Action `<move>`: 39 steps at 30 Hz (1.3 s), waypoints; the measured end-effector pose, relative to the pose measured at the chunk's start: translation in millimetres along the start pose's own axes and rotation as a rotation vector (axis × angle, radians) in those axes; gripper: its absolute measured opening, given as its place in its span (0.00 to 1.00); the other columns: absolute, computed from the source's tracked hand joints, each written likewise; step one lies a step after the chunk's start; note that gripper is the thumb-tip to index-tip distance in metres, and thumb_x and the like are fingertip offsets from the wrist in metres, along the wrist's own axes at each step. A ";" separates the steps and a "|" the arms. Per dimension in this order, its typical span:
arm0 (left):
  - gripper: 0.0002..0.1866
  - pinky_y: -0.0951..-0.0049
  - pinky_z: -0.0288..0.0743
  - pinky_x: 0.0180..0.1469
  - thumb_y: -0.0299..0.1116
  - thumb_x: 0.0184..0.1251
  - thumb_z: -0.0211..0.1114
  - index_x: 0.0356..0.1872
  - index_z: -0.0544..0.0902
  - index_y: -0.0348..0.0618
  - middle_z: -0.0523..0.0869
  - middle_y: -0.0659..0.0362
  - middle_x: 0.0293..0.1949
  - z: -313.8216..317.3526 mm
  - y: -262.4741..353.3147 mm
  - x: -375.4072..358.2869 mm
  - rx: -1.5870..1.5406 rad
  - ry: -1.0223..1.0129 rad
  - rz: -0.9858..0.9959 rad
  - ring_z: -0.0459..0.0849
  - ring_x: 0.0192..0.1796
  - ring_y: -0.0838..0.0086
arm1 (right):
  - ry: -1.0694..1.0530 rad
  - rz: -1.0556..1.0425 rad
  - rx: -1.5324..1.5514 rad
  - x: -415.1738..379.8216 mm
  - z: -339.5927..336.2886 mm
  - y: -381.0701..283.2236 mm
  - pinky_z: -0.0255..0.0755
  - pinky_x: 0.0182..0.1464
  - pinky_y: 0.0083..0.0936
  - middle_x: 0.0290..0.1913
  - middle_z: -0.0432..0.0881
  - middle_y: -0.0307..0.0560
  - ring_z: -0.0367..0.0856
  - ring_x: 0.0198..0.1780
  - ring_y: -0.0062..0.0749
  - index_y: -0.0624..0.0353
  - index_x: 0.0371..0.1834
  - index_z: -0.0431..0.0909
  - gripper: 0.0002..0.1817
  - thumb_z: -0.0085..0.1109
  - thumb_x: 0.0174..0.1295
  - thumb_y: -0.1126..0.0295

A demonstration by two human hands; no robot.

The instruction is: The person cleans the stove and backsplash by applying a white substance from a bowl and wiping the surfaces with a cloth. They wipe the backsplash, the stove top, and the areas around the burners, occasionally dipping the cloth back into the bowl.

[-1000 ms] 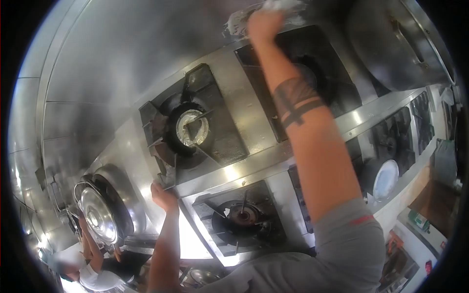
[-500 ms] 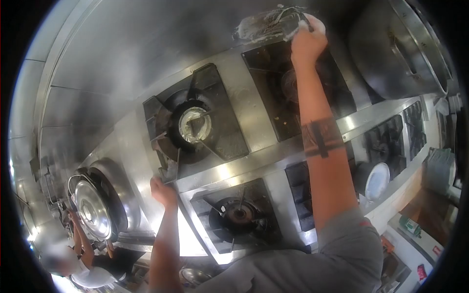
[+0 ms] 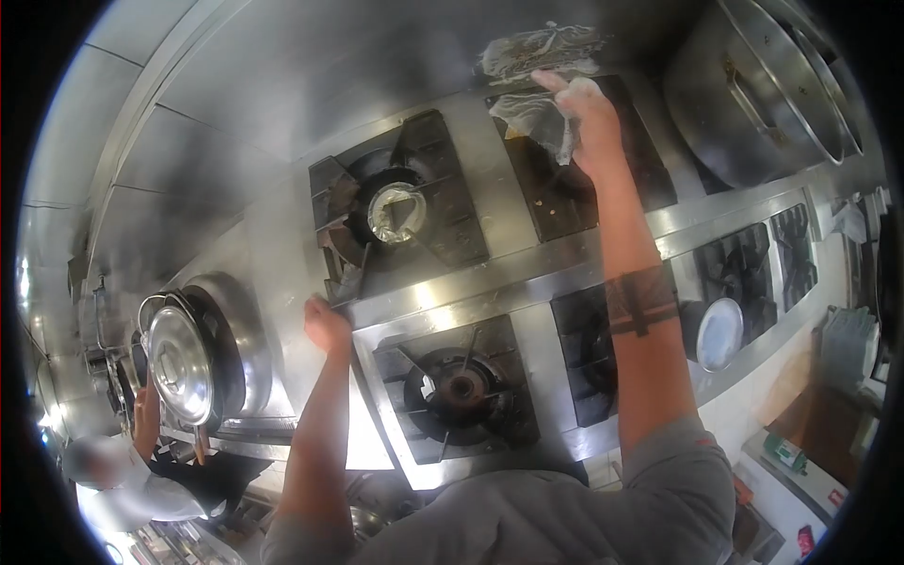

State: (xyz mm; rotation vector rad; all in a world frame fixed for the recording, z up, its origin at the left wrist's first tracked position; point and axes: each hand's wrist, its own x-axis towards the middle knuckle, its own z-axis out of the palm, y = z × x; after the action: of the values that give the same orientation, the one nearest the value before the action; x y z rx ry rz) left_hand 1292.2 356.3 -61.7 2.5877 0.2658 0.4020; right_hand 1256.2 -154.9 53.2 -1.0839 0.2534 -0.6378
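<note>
My right hand (image 3: 591, 118) holds a wet, whitish cloth (image 3: 534, 121), which hangs from the fingers over the back right burner grate (image 3: 556, 198). Just above it, soapy streaks (image 3: 541, 52) mark the steel back wall (image 3: 377, 56). One finger points out toward the streaks. My left hand (image 3: 327, 325) is closed on the steel edge of the stove, beside the front left corner of the back left burner (image 3: 400, 207). Its fingertips are curled around that edge.
A large steel pot (image 3: 753, 94) stands at the back right. A lidded pan (image 3: 181, 365) sits at the left, near another person (image 3: 141, 490). A front burner (image 3: 461, 384) and a white round dish (image 3: 719, 334) are nearer me.
My right hand has come down off the wall with the cloth, which now dangles over the grate. The view has shifted a little. My left hand keeps its place at the stove edge.
</note>
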 end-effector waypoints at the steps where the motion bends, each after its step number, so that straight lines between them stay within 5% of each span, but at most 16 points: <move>1: 0.21 0.47 0.73 0.42 0.44 0.80 0.50 0.37 0.84 0.38 0.87 0.43 0.34 -1.2 2.5 -2.2 0.000 0.016 0.014 0.84 0.38 0.43 | -0.101 0.064 0.122 -1.2 0.4 -3.5 0.69 0.61 0.27 0.61 0.84 0.54 0.77 0.59 0.31 0.59 0.37 0.75 0.03 0.59 0.62 0.75; 3: 0.21 0.47 0.73 0.42 0.44 0.80 0.50 0.37 0.84 0.38 0.87 0.43 0.34 -0.8 -0.2 -1.0 0.007 0.004 0.010 0.84 0.38 0.43 | -0.200 0.126 0.242 -4.4 0.7 -5.3 0.69 0.61 0.27 0.61 0.84 0.51 0.77 0.58 0.30 0.59 0.39 0.75 0.04 0.58 0.64 0.74; 8: 0.22 0.48 0.73 0.41 0.44 0.81 0.50 0.36 0.83 0.38 0.86 0.43 0.33 -0.5 -0.8 -0.4 -0.010 -0.005 0.000 0.83 0.37 0.43 | 0.143 0.147 0.048 -14.5 9.0 -4.8 0.74 0.53 0.25 0.48 0.85 0.43 0.81 0.49 0.27 0.58 0.48 0.77 0.07 0.58 0.70 0.70; 12: 0.22 0.48 0.72 0.41 0.44 0.81 0.50 0.35 0.83 0.36 0.86 0.43 0.33 -0.5 -0.7 -0.5 -0.012 -0.017 0.005 0.83 0.37 0.43 | 0.091 0.162 0.063 -18.8 1.8 0.1 0.75 0.50 0.24 0.48 0.83 0.42 0.81 0.46 0.26 0.61 0.53 0.77 0.12 0.63 0.69 0.74; 17: 0.22 0.48 0.71 0.40 0.43 0.80 0.50 0.34 0.82 0.36 0.86 0.42 0.33 0.5 -3.9 1.4 -0.007 -0.033 -0.003 0.82 0.37 0.42 | 0.107 0.063 0.136 -8.8 -7.1 12.8 0.74 0.50 0.24 0.49 0.83 0.43 0.82 0.48 0.26 0.64 0.59 0.77 0.18 0.62 0.65 0.83; 21: 0.22 0.48 0.70 0.40 0.43 0.81 0.50 0.32 0.81 0.35 0.85 0.42 0.32 1.7 -7.2 3.5 -0.021 -0.060 -0.007 0.81 0.36 0.43 | 0.124 0.055 0.085 5.5 -16.0 22.1 0.75 0.50 0.24 0.49 0.84 0.45 0.82 0.49 0.27 0.65 0.58 0.78 0.17 0.63 0.66 0.82; 24: 0.23 0.49 0.70 0.40 0.43 0.81 0.50 0.32 0.81 0.34 0.84 0.41 0.31 1.5 -4.8 1.9 -0.045 -0.058 -0.012 0.80 0.35 0.44 | 0.107 -0.181 -0.100 31.1 -21.7 23.8 0.77 0.46 0.24 0.50 0.84 0.45 0.82 0.46 0.27 0.62 0.59 0.78 0.18 0.64 0.66 0.79; 26: 0.23 0.50 0.69 0.40 0.43 0.81 0.50 0.33 0.81 0.32 0.83 0.40 0.30 1.1 -1.5 0.8 -0.061 -0.039 -0.006 0.79 0.34 0.45 | 0.229 0.010 -0.062 56.4 -22.2 11.0 0.79 0.40 0.26 0.50 0.84 0.45 0.82 0.43 0.28 0.57 0.61 0.79 0.19 0.65 0.67 0.76; 30: 0.22 0.50 0.70 0.41 0.42 0.81 0.49 0.33 0.80 0.34 0.84 0.42 0.31 -0.4 0.2 -0.2 -0.060 -0.046 -0.006 0.80 0.34 0.47 | 0.399 -0.236 0.224 124.8 -39.9 43.5 0.78 0.37 0.29 0.41 0.80 0.44 0.81 0.40 0.31 0.56 0.46 0.74 0.18 0.68 0.57 0.85; 32: 0.22 0.51 0.70 0.41 0.43 0.81 0.49 0.32 0.80 0.34 0.84 0.42 0.31 -0.9 2.4 -0.5 -0.074 -0.045 -0.004 0.79 0.34 0.47 | 0.557 -0.309 0.194 165.1 -51.8 80.3 0.78 0.40 0.30 0.40 0.80 0.43 0.81 0.40 0.32 0.57 0.44 0.74 0.17 0.68 0.57 0.85; 34: 0.24 0.53 0.71 0.45 0.44 0.81 0.50 0.36 0.83 0.32 0.86 0.42 0.35 -3.6 4.5 0.5 -0.055 -0.098 -0.071 0.82 0.38 0.49 | 0.682 -0.500 0.082 181.0 -41.3 104.9 0.78 0.31 0.28 0.38 0.82 0.45 0.82 0.33 0.31 0.62 0.44 0.78 0.11 0.68 0.60 0.81; 39: 0.24 0.54 0.73 0.47 0.45 0.81 0.50 0.41 0.85 0.32 0.88 0.43 0.37 -2.2 2.1 0.9 -0.045 -0.093 -0.074 0.84 0.41 0.50 | 0.877 -0.432 -0.302 166.8 -8.8 97.1 0.80 0.41 0.31 0.40 0.83 0.50 0.83 0.40 0.38 0.69 0.50 0.78 0.19 0.72 0.60 0.71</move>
State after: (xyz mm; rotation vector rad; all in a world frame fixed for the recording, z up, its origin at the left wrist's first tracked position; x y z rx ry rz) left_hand 1292.5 355.7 -58.5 2.5358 0.3146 0.2576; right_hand 1419.2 -230.6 -17.7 -1.0965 0.9082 -1.4905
